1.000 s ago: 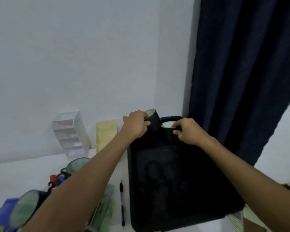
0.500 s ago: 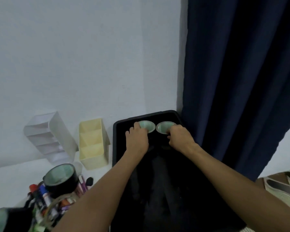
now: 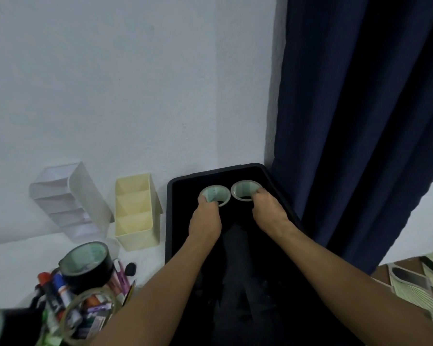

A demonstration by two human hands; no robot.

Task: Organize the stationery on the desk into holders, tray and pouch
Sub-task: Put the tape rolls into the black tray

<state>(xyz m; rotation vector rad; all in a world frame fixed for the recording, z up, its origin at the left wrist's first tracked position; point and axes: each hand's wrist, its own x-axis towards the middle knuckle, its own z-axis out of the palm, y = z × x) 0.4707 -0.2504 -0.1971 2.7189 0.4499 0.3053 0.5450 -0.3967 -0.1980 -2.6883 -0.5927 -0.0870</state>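
Head view: two tape rolls lie flat, holes facing up, side by side in the black tray [image 3: 171, 196]; left hand [image 3: 205, 218] grip hooks into the left roll [image 3: 216, 196], right hand [image 3: 269, 216] grip into the right roll [image 3: 244, 191].

Pale wall [image 3: 123, 83], navy curtain [image 3: 360, 108], patterned floor [image 3: 415, 280], dim light

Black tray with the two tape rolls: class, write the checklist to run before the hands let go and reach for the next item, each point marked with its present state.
1. Both tape rolls, left and right, inside the black tray: ok.
2. Rolls side by side at the tray's far end: ok.
3. Left hand off its roll: not ok, fingers hooked in the core.
4. Right hand off its roll: not ok, fingertips on the rim.
5. Yellow holder upright: ok.
6. White holder upright: not ok, it leans.
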